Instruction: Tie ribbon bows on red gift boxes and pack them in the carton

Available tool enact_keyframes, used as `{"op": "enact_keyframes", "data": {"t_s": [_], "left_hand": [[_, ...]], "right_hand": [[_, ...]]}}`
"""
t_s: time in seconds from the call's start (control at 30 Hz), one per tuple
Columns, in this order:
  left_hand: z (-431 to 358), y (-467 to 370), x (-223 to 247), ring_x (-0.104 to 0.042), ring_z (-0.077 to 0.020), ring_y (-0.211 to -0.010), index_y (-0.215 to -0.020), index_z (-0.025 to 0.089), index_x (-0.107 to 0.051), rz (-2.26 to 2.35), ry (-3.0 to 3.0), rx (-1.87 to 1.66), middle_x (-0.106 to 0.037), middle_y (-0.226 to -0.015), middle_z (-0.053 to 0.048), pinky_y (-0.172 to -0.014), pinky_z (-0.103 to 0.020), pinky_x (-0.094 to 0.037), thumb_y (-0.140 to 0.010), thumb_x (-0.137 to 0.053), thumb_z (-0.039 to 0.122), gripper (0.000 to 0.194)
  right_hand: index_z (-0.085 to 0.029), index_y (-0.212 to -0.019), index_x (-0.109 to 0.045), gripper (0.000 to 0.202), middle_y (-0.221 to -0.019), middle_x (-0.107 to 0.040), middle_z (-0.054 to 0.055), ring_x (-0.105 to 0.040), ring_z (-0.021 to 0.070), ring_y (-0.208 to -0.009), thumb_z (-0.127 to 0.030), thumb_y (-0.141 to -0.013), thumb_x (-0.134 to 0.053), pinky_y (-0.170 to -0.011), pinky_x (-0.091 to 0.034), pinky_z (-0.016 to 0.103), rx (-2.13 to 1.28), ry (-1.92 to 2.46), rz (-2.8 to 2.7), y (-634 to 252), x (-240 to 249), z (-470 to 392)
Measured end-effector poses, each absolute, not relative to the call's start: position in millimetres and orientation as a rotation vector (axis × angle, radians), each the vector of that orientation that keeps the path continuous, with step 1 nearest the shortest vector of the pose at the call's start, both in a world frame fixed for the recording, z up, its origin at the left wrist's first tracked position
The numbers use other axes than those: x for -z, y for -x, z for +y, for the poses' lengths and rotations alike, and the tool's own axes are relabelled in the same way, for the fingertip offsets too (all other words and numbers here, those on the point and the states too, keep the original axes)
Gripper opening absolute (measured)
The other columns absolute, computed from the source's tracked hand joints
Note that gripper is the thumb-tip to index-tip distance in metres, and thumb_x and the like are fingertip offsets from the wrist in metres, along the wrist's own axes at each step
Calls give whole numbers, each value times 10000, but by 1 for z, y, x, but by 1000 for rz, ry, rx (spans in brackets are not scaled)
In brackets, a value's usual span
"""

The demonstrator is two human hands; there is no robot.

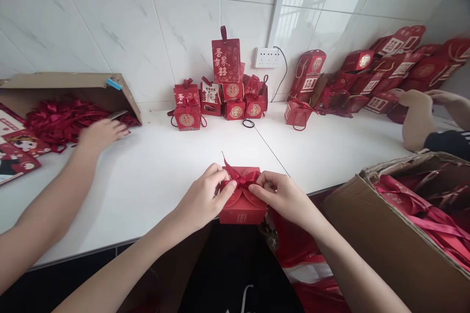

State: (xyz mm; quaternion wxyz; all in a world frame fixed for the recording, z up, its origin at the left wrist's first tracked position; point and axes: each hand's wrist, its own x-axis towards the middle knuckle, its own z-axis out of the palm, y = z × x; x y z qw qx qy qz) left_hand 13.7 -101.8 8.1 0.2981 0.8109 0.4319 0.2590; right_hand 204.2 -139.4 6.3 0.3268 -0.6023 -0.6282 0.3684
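Observation:
A red gift box stands at the table's front edge, right before me. On its top sits a dark red ribbon bow, one tail pointing up to the back left. My left hand pinches the bow's left loop between thumb and fingers. The right loop is pinched by my right hand, its other fingers curled. Both hands rest close to the box top, on either side of the knot.
At the left, another person's hand is by a cardboard box of red ribbons. Finished-looking boxes line the wall; more are piled at the right near another person's arm. An open carton stands at the front right. A black ring lies mid-table.

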Motion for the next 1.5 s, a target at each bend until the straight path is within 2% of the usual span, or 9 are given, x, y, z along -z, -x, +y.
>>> {"op": "enact_keyframes", "data": {"t_s": [0.43,0.57,0.67,0.77,0.9,1.07,1.2,1.37,1.5], "left_hand": [[-82,0,-9,-405,-106,-624,-590,186,-395,930,-2097,-611,-385,-727,16,-570,-235,-378,-844,-439,315,288],[-78,1,-4,-421,-108,-635,-590,189,-378,861,-2029,-633,-386,-730,14,-567,-228,-398,-842,-431,293,278],[-79,2,-5,-427,-108,-641,-601,190,-383,918,-2077,-628,-401,-737,14,-571,-227,-400,-845,-438,286,268],[-85,2,-9,-444,-110,-665,-666,196,-417,970,-2187,-679,-433,-757,17,-628,-241,-418,-827,-481,264,186],[-94,-6,-15,-490,-136,-725,-791,197,-484,1037,-2386,-771,-495,-805,3,-677,-280,-445,-808,-532,269,89],[-104,-20,-12,-550,-187,-833,-879,185,-579,1071,-2661,-817,-593,-873,-37,-781,-362,-467,-872,-474,231,114],[-104,-25,-10,-568,-195,-862,-944,196,-623,1053,-2704,-804,-629,-885,-39,-814,-384,-479,-893,-445,198,185],[-99,-25,-9,-568,-181,-885,-894,193,-642,1008,-2606,-778,-640,-883,-30,-842,-359,-482,-878,-472,152,176],[-98,-24,-7,-564,-179,-880,-853,205,-645,1023,-2523,-766,-642,-858,-18,-808,-336,-486,-864,-501,158,152]], "right_hand": [[-167,-617,-467,345,-610,-456,-35,-387,93,-586,-429,-693,-679,-586,-302,235,-1523,1081,-1349,-226,19,-121],[-179,-561,-398,422,-571,-432,-45,-393,91,-560,-445,-646,-715,-584,-322,239,-1690,919,-1233,-234,34,-117],[-175,-597,-438,401,-582,-449,-38,-401,94,-565,-483,-682,-680,-583,-321,239,-1535,1016,-1346,-242,30,-114],[-176,-641,-475,363,-601,-463,-33,-404,99,-574,-500,-780,-561,-581,-323,240,-1092,1240,-1495,-241,6,-108],[-165,-722,-592,279,-750,-610,20,-513,129,-690,-420,-817,-530,-662,-381,251,-748,1361,-1906,-218,-30,-87],[-145,-703,-622,265,-667,-607,10,-501,113,-601,-372,-802,-528,-565,-373,232,-1125,1350,-2362,-189,-35,-45],[-137,-708,-601,155,-629,-550,-35,-454,84,-586,-284,-749,-570,-560,-354,215,-1382,1167,-2186,-185,-22,-26],[-127,-717,-603,158,-640,-553,-38,-460,84,-604,-282,-746,-591,-602,-367,227,-1393,1108,-2008,-185,-17,-29],[-130,-726,-595,140,-632,-576,-31,-489,85,-582,-258,-781,-585,-605,-388,233,-1222,1240,-1986,-181,-16,-33]]}}
